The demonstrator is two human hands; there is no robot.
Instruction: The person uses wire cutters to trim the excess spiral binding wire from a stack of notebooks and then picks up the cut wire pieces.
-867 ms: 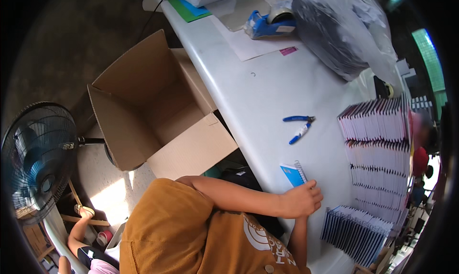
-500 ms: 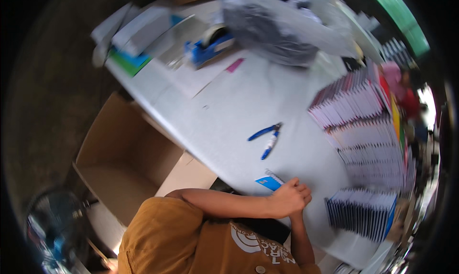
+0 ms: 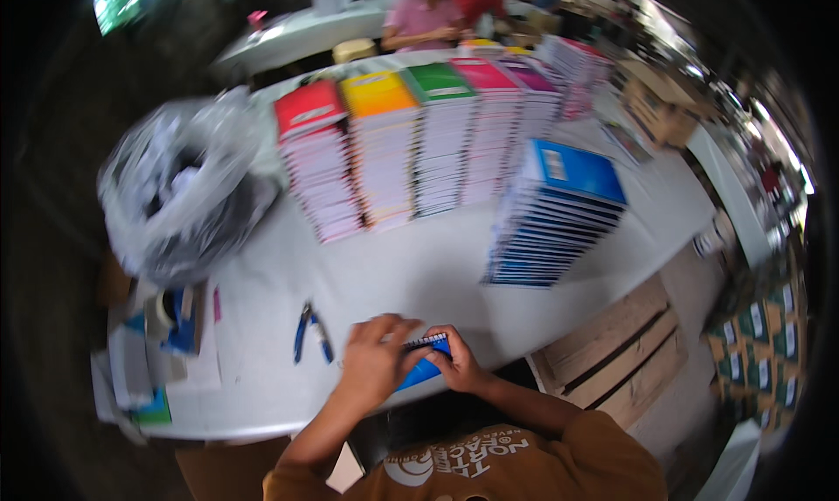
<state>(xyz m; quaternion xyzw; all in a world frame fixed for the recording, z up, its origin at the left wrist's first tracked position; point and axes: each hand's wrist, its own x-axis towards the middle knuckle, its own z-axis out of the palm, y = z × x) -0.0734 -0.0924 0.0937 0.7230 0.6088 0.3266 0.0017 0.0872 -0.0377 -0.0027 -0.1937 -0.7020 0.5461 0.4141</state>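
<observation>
Head view: both hands (image 3: pixel 371 361) at a blue spiral notebook (image 3: pixel 421 375).

On the left side of the table (image 3: pixel 262 344) stands a plastic bag (image 3: pixel 166 195) (it is translucent), with a blue tape dispenser (image 3: pixel 186 324) near it. A wooden pallet (image 3: pixel 603 339) lies beside the table; beyond, a person (image 3: pixel 424 18) wears pink.

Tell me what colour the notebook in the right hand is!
The notebook shows a bright blue cover, best in the head view.
</observation>
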